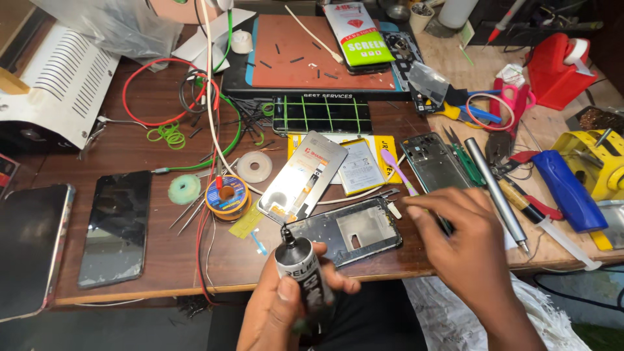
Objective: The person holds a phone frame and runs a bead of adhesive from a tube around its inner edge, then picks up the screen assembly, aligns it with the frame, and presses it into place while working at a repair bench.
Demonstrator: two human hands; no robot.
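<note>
Holding a glue tube (304,281), the left hand (286,305) is wrapping thumb and fingers tight around its grey and black body; the black pointed nozzle is aiming up and away, toward a phone frame (348,231). That frame is lying flat just beyond the nozzle at the bench (162,266) edge, dark metal with a pale rectangular plate in its middle. The right hand (465,244) is hovering just to the right of the frame, blurred, fingers curled loosely; whether it is gripping anything I cannot tell. A small white cup (422,16) at the far edge is carrying small dark bits, too small to identify. A dark phone (117,227) is resting well to the left of both hands.
</note>
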